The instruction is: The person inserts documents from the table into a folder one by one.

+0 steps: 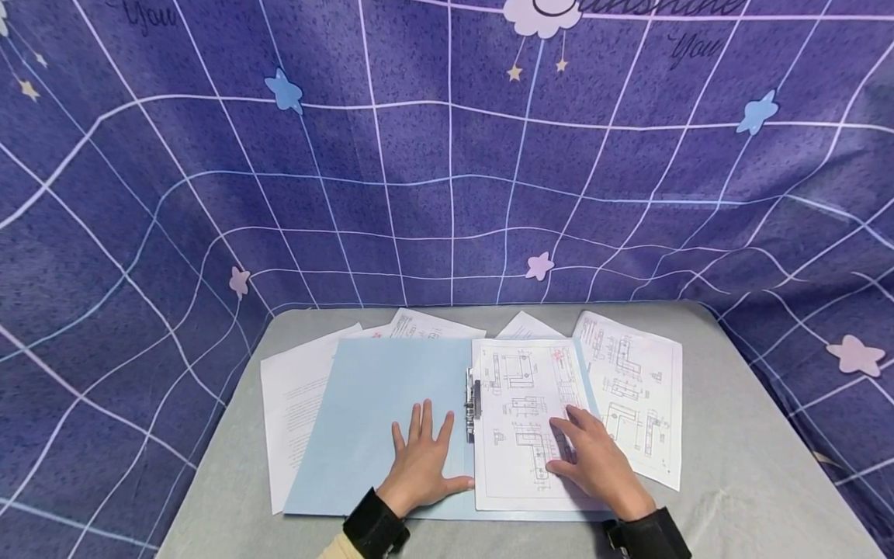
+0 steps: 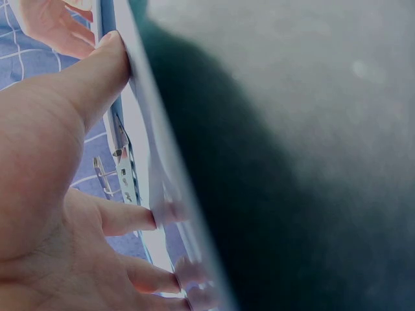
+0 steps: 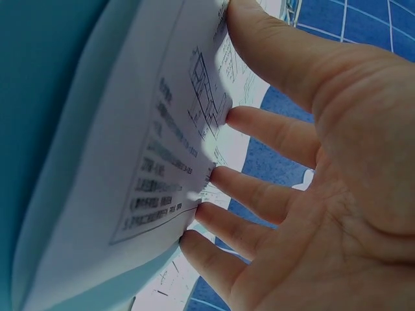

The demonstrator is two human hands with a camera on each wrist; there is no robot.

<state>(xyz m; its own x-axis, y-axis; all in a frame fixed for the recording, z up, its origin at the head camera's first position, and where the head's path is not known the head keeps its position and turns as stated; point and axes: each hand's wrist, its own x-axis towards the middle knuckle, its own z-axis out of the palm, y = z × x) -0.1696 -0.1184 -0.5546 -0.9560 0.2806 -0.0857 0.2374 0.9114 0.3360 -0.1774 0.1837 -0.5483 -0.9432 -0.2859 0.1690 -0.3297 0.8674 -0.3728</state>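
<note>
**Open blue folder (image 1: 391, 369), between grey table's (image 1: 740, 435) side edges, both hands on**

Spread left hand (image 1: 419, 470) on bare left cover (image 1: 342, 466), likely keeping it flat. Right hand (image 1: 597, 462) ungripping, fingertips on engineering drawing (image 1: 506, 481), probably steadying it at metal clip (image 1: 469, 404). Around: text sheet (image 1: 289, 404) leftward, second drawing (image 1: 649, 404) rightward, loose papers (image 1: 436, 324) toward back edge, maybe snagging.

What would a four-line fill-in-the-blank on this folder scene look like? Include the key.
1. The open folder is light ____ in color.
2. In the head view, the metal clip sits along the ____ edge of the drawing in the folder.
3. The hand whose fingers lie over that drawing is the person's ____ one.
4. The tablecloth under the papers is plain ____.

Missing words: blue; left; right; gray.
</note>
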